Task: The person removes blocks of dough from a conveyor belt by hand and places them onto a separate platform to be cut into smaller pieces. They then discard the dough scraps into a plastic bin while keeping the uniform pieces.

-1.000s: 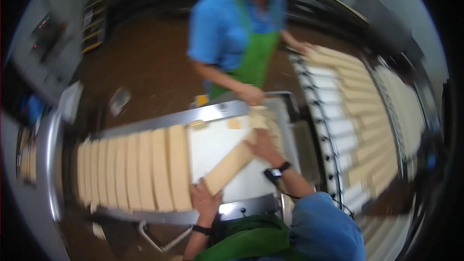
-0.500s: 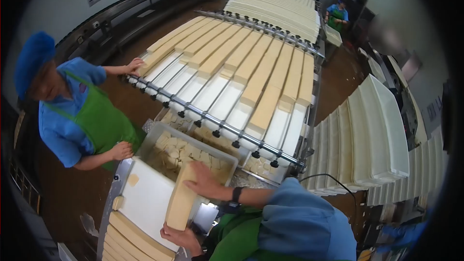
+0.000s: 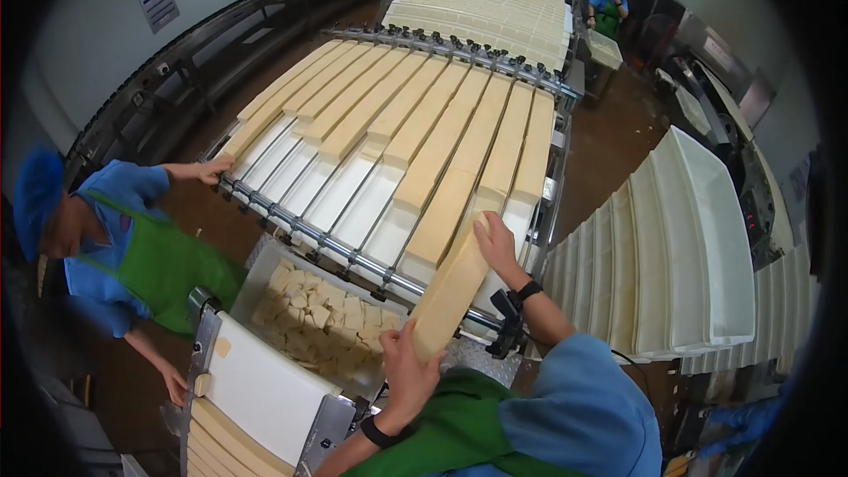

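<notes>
My right hand [image 3: 497,247] grips the far end of a long pale-yellow block [image 3: 452,291], with the thumb over its top. Around the near end of the same block are the fingers of my left hand [image 3: 411,375]. The block is tilted across the front bar [image 3: 344,250] of a wide laned conveyor, its far end overlapping the end of a lane at the right. Several similar long blocks [image 3: 450,168] lie side by side in the lanes, divided by thin metal rods.
A grey bin [image 3: 256,287] of loose square slices [image 3: 318,314] stands below the bar. Beside it, a white belt [image 3: 269,380] carries more blocks [image 3: 234,442]. A co-worker [image 3: 150,252] at left touches the leftmost block. Nested white trays [image 3: 689,238] stand at right.
Both my hands have carried the block from over the white belt up and right to the conveyor's front bar. The co-worker's lower hand has dropped beside the belt. My view has shifted.
</notes>
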Motion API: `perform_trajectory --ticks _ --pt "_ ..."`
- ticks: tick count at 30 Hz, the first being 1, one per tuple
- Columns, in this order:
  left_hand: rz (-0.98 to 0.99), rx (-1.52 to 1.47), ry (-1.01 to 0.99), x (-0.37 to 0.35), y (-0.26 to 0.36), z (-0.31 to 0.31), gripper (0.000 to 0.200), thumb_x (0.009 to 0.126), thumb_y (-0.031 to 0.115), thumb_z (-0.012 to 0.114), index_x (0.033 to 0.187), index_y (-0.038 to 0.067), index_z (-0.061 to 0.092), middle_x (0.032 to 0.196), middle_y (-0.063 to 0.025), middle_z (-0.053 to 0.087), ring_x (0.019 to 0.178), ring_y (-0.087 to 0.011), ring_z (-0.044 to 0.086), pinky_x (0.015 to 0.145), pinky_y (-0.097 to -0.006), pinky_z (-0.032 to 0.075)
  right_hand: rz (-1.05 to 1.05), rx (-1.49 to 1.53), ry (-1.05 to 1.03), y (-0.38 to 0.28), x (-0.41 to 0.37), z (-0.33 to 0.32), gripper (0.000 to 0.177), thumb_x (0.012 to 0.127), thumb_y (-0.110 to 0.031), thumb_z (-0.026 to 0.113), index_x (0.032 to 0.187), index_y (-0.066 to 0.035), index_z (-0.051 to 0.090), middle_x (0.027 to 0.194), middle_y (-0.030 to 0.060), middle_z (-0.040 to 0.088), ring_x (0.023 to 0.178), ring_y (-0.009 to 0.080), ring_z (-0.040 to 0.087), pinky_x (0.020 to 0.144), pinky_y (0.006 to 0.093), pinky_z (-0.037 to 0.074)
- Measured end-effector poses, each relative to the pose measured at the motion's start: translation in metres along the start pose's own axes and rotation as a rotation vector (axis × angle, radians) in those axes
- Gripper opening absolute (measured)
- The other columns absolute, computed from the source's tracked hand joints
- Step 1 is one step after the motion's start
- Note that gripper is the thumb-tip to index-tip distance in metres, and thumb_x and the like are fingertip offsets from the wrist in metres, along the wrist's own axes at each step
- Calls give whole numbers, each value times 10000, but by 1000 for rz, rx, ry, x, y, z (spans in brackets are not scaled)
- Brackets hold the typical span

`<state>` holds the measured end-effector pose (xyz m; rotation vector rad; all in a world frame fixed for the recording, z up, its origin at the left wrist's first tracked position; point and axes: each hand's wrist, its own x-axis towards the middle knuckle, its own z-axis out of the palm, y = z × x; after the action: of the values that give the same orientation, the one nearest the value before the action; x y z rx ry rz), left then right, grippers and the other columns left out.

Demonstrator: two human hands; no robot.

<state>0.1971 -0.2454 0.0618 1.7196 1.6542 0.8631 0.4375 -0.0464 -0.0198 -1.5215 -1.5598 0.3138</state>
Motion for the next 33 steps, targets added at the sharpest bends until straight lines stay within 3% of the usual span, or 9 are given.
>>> perform_trajectory --ticks 4,7,10,16,19,26,29,33 --pt "-40 -34 -66 24 8 12 677 819 209 735 1387 37 409 1185 -209 421 1006 -381 519 865 -430 460 22 -432 -417 -3 35 -4 546 915 -466 564 1098 47 590 950 232 659 925 381 637 864 466 458" --pt "-223 -144 -196 37 28 1 637 868 220 676 1414 57 391 1187 -204 434 1009 -372 537 865 -430 467 -58 -541 -410 4 39 3 551 907 -511 560 1042 23 580 900 204 668 897 378 634 925 516 388" --pt "-115 -23 -144 36 29 4 615 882 202 655 1421 75 387 1184 -204 451 1027 -358 548 882 -424 465 11 -588 -439 2 39 5 555 905 -501 567 1143 0 575 985 191 668 984 346 626 1020 546 288" --pt "-155 -57 -131 45 36 14 591 917 236 617 1424 56 373 1225 -222 454 1101 -378 523 933 -421 444 -129 -599 -77 -17 23 -1 569 894 -414 622 1292 -14 546 1238 231 543 1227 339 480 1087 561 206" --pt "-17 -57 3 63 6 49 568 938 239 587 1419 33 366 1249 -223 444 1143 -386 498 969 -423 426 -119 -579 -75 -23 -3 -4 552 898 -366 631 1304 -7 528 1308 232 495 1296 353 422 1105 573 183" --pt "46 -178 -68 70 4 61 557 917 135 534 1423 -5 347 1314 -228 411 1238 -379 429 1063 -419 351 -85 42 -337 -36 -69 -28 562 898 -311 630 1363 -34 475 1411 243 412 1392 422 306 1126 607 132" --pt "136 -212 -109 72 -2 59 593 864 36 492 1434 -8 332 1324 -239 399 1271 -391 393 1095 -421 318 -187 41 -472 -55 -83 -41 597 902 -308 632 1401 -52 428 1455 223 364 1418 393 275 1137 598 117" --pt "234 -210 -139 79 -10 59 674 776 -88 411 1438 -6 322 1333 -249 389 1282 -415 376 1110 -429 302 -257 -27 -481 -65 -89 -37 687 849 -336 690 1418 -68 416 1464 205 358 1411 391 279 1131 625 126"
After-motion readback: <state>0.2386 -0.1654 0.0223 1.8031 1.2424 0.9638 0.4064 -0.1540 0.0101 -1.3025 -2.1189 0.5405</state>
